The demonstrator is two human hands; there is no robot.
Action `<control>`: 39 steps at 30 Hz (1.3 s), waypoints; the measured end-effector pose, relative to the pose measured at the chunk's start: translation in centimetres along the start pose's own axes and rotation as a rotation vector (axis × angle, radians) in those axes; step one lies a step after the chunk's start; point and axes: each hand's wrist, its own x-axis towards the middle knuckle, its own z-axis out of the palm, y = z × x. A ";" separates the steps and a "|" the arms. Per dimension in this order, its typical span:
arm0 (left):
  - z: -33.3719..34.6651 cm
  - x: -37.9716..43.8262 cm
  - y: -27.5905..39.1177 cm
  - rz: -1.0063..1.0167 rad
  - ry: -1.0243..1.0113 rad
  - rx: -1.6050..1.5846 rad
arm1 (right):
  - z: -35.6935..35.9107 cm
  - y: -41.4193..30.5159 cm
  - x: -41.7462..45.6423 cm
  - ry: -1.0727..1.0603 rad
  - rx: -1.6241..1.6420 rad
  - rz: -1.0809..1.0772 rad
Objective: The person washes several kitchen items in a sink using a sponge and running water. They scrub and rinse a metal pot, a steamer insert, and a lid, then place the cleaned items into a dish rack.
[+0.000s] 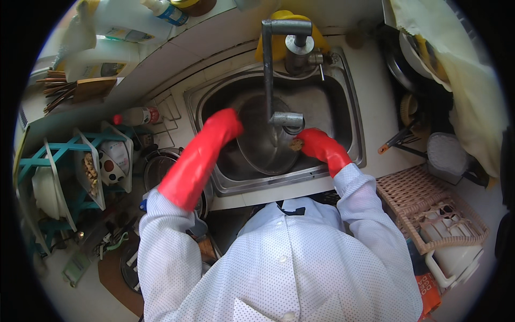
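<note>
My left hand (pixel 225 125), in a red rubber glove, is closed at the left rim of a round metal pan (pixel 257 151). Its fingertips are hidden. The pan rests tilted inside a stainless steel sink (pixel 322 96). My right hand (pixel 320 145), gloved in the same red rubber, pinches a small brown scouring pad (pixel 297 144) over the pan's right side. Just above that hand hangs the outlet of a jointed metal faucet (pixel 287 119). A pale streak below the outlet looks like running water.
Left of the sink stand a wire rack (pixel 167 116), a lying bottle (pixel 136 116), a pot (pixel 159 165) and a teal dish rack (pixel 52 155). A yellow basin (pixel 263 44) leans behind the faucet. On the right are a wicker basket (pixel 414 189) and an orange-tipped handle (pixel 386 148).
</note>
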 end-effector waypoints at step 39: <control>20.1 3.7 -3.3 0.069 0.077 -1.042 | 11.2 4.0 11.3 0.014 -0.648 0.022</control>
